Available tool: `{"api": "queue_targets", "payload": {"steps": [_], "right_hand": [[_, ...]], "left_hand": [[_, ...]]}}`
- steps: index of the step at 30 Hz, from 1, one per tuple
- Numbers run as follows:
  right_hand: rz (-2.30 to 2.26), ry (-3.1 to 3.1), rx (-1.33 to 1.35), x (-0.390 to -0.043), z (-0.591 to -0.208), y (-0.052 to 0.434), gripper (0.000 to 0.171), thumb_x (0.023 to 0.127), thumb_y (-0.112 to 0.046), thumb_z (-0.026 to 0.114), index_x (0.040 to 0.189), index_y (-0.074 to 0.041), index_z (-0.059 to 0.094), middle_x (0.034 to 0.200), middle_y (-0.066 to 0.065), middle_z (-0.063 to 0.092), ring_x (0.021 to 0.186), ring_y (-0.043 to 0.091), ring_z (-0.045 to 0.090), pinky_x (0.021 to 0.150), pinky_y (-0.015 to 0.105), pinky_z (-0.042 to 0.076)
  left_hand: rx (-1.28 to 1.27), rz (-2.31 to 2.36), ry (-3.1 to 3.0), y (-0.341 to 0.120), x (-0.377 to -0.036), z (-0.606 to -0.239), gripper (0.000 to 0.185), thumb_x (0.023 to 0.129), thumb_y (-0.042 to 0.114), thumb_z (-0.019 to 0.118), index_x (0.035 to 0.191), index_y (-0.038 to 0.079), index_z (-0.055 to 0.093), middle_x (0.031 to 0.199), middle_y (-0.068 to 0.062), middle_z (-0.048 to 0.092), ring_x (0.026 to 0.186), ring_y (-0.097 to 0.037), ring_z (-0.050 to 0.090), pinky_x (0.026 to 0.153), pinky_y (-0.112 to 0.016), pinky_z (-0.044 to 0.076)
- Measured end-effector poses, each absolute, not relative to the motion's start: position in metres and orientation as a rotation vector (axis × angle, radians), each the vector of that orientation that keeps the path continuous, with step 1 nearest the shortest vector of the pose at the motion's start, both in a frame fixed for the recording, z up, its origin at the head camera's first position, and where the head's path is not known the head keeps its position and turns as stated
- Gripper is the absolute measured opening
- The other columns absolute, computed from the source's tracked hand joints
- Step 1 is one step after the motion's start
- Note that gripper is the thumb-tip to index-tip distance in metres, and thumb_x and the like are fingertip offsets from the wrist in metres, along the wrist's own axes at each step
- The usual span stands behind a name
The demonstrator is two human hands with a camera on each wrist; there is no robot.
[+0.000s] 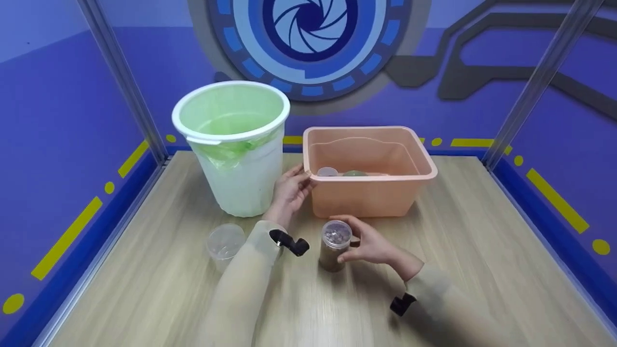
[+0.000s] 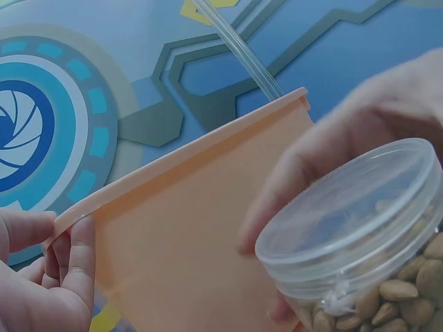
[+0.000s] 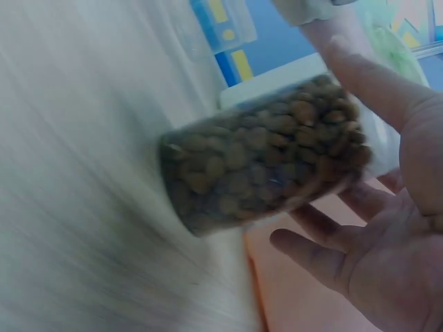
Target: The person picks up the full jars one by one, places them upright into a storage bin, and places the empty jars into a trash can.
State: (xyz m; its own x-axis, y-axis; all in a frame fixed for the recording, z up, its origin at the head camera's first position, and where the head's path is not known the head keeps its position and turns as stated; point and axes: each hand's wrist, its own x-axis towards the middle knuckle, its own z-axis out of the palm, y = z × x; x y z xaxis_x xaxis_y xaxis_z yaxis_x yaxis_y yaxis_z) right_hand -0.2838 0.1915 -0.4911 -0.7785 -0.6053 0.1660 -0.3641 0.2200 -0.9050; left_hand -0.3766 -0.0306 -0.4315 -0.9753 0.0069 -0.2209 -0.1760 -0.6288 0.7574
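My left hand [image 1: 290, 190] pinches the near left corner of the rim of a peach plastic bin [image 1: 366, 197], thumb on one side and fingers on the other. A clear round jar [image 1: 332, 250] of brown, almond-like nuts stands upright on the table in front of the bin, its translucent lid [image 2: 349, 197] on. About the jar's right side is my right hand [image 1: 368, 241], thumb in front and fingers behind, loosely spread with a gap at the palm. The right wrist view shows the nuts [image 3: 256, 155] through the jar's wall beside the spread fingers [image 3: 311, 256].
A tall white bucket [image 1: 241, 188] with a green liner bag [image 1: 226, 154] stands left of the bin. Near my left forearm is a clear plastic container [image 1: 225, 243]. Inside the bin lie a pale round item [image 1: 328, 171] and a green one [image 1: 355, 173]. Walls enclose the wooden table.
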Motion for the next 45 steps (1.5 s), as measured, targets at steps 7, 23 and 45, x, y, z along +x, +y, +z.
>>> {"api": "queue_targets", "payload": {"steps": [7,23,45], "right_hand": [[-1.548,2.387,-0.873,-0.283,-0.495,0.187,0.074,0.076,-0.011,0.091,0.139,-0.004,0.053,0.131,0.015,0.066,0.12,0.021,0.063,0.102,0.021,0.051],[-1.567,2.425,-0.902,-0.283,-0.449,0.199,0.073,0.075,-0.009,0.09,0.139,-0.003,0.054,0.13,0.018,0.066,0.116,0.018,0.065,0.096,0.026,0.057],[-1.729,2.854,-0.348,-0.388,-0.333,0.27,0.074,0.084,-0.007,0.084,0.146,-0.001,0.044,0.142,0.017,0.055,0.127,0.022,0.054,0.111,0.031,0.047]], "left_hand": [[-0.305,2.729,1.297,-0.03,-0.375,-0.431,0.051,0.098,-0.008,0.058,0.148,0.0,0.052,0.145,-0.023,0.057,0.09,-0.019,0.064,0.072,-0.022,0.064],[-0.278,2.737,1.293,-0.031,-0.376,-0.431,0.048,0.098,-0.009,0.057,0.146,-0.002,0.054,0.144,-0.024,0.057,0.094,-0.021,0.063,0.076,-0.025,0.065],[-0.312,2.716,1.305,-0.031,-0.376,-0.431,0.05,0.097,-0.007,0.06,0.146,0.003,0.056,0.148,-0.018,0.057,0.111,-0.028,0.063,0.085,-0.029,0.065]]}}
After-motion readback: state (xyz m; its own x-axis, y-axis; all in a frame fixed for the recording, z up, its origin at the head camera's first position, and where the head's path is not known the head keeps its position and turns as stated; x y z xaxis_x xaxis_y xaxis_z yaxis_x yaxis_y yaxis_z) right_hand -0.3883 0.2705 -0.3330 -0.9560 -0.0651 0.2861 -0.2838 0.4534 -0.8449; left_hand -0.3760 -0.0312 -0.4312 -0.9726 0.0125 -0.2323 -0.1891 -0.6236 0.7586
